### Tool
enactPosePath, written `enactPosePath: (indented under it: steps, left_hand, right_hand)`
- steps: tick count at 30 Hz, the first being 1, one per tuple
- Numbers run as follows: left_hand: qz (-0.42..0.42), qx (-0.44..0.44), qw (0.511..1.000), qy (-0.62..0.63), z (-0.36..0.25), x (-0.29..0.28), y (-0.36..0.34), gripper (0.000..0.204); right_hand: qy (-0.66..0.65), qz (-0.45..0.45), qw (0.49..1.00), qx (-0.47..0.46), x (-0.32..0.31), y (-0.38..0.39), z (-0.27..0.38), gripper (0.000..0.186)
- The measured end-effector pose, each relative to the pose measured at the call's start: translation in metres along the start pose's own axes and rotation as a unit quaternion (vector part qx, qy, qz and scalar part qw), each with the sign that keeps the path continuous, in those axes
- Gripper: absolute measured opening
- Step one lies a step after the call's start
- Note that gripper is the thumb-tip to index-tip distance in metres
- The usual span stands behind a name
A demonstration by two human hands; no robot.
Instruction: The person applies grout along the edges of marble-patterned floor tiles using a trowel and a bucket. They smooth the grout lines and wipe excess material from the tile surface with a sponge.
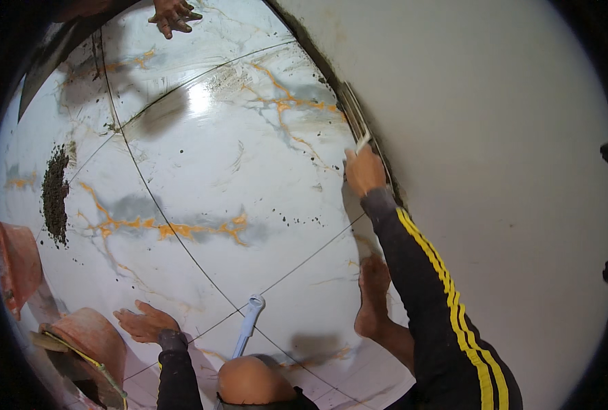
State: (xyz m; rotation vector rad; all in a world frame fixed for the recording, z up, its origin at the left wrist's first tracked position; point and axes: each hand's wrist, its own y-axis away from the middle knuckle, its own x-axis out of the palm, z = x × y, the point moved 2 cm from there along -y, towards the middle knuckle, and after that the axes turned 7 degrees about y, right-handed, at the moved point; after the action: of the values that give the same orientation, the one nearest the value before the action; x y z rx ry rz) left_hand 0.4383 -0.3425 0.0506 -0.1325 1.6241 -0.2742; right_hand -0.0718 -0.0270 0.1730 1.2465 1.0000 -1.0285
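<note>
My right hand (pixel 365 172) is closed around the pale handle of a flat, long-bladed trowel (pixel 354 113). The trowel's blade stands along the joint where the tiled floor (pixel 201 273) meets the wall (pixel 481 164). My left hand (pixel 146 322) holds nothing, its fingers stretched out low over the tiles beside an orange bucket (pixel 102 335). Between my arms, by my bent knee, lies a light blue tool (pixel 250 321) with a long handle and a rounded ring-like end; its kind is unclear.
A strip of dark, crumbly mortar (pixel 56 195) lies on the tiles at the left. Another orange bucket (pixel 18 263) stands at the left edge. Another person's hand (pixel 174 17) is spread at the top. My bare foot (pixel 372 294) rests near the wall.
</note>
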Motion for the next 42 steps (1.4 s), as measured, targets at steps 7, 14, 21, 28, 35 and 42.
enactPosePath:
  steps: [7,14,21,28,35,42]
  left_hand:
    - [-0.008,0.004,1.0,0.002,-0.001,0.002,0.001,0.071]
    - [-0.005,-0.025,1.0,0.0,-0.003,-0.003,0.001,0.068]
    - [-0.001,-0.029,0.999,0.015,-0.004,-0.002,0.004,0.07]
    - [-0.004,-0.003,1.0,-0.007,0.003,0.0,-0.003,0.069]
    - [-0.016,0.001,1.0,0.014,-0.001,-0.002,-0.001,0.072]
    - [-0.025,0.019,0.999,-0.012,0.0,0.0,-0.002,0.066]
  right_hand:
    - [0.027,-0.088,0.995,-0.042,0.004,-0.024,0.01,0.043]
    - [0.038,-0.086,0.996,0.011,0.014,-0.036,0.028,0.042]
    - [0.041,-0.092,0.994,0.038,0.004,-0.043,0.046,0.043]
    - [0.008,-0.088,0.996,-0.016,0.011,-0.05,0.058,0.043]
    - [0.023,-0.115,0.993,-0.029,0.016,-0.057,0.063,0.042]
    - [0.023,-0.114,0.992,-0.039,0.013,-0.062,0.067,0.041]
